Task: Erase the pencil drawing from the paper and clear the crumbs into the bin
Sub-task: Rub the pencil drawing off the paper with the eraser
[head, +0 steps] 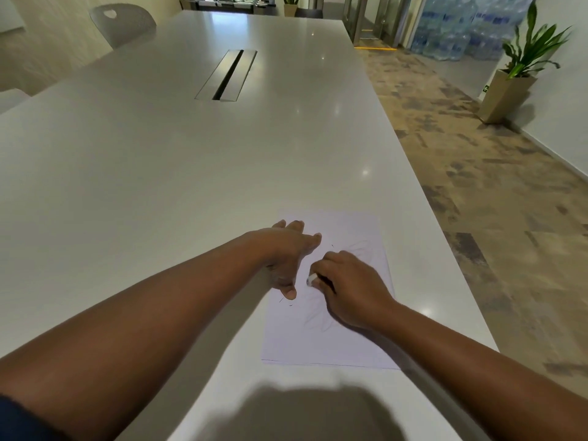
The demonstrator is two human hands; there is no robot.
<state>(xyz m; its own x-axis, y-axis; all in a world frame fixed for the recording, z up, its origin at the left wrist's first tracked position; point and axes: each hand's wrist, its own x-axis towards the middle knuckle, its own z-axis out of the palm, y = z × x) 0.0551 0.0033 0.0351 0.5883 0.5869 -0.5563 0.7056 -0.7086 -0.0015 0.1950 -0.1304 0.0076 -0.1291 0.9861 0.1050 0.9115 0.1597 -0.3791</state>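
A white sheet of paper (350, 342) lies near the right edge of the long white table (159, 170). Faint pencil lines of a drawing (359, 246) show on it, partly hidden by my hands. My left hand (288, 253) lies flat on the paper's left side, fingers straight and spread, holding the sheet down. My right hand (346, 284) is curled round a small white eraser (311, 279), whose tip touches the paper in the middle of the sheet. A few dark eraser crumbs (290, 304) lie near my left thumb. No bin is in view.
A metal cable slot (227, 74) is set into the table's middle, far ahead. A grey chair (122, 22) stands at the far left. The table's right edge drops to patterned floor (477, 186). A potted plant (515, 74) stands by the right wall.
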